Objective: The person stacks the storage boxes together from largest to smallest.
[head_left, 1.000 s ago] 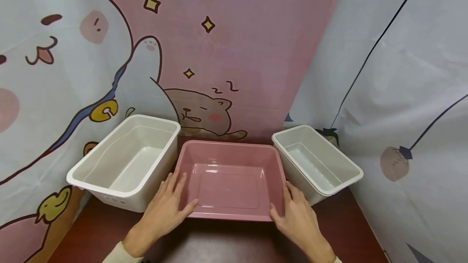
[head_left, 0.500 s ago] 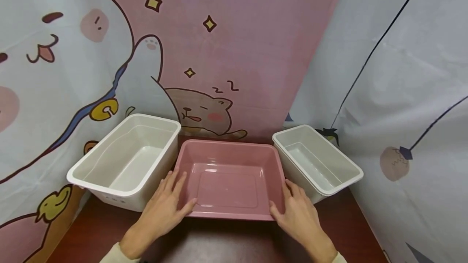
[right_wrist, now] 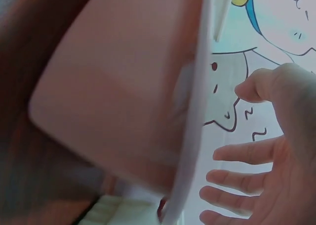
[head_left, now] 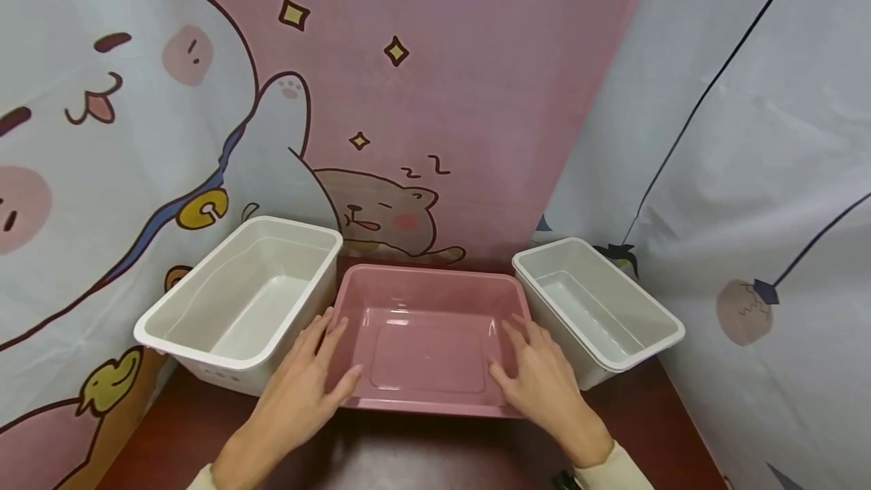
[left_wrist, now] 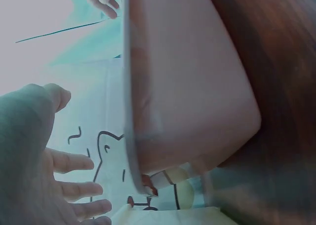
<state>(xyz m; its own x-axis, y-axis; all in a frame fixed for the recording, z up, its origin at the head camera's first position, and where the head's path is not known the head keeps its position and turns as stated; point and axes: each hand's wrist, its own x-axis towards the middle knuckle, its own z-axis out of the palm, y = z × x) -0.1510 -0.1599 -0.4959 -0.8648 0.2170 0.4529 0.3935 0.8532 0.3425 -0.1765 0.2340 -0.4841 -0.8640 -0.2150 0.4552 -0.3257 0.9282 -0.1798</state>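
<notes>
A pink plastic basin (head_left: 427,360) stands in the middle of the table, nothing in it. My left hand (head_left: 297,390) hovers by its left rim, fingers spread. In the left wrist view a gap shows between these fingers (left_wrist: 81,188) and the basin's side (left_wrist: 192,81). Over the right rim is my right hand (head_left: 544,383), its fingers loosely extended. The right wrist view likewise has the fingers (right_wrist: 237,177) apart from the basin wall (right_wrist: 113,91). Neither hand holds anything.
A large white bin (head_left: 299,324) stands left of the basin, close to it. Another white bin (head_left: 554,316), smaller, flanks it on the right, angled. Behind hangs a cartoon-printed cloth (head_left: 476,97). The dark reddish table (head_left: 422,452) shows in front.
My right hand has lifted off the basin's right rim and shifted slightly left. My left hand has also come away from the rim a little. The basin keeps its place.
</notes>
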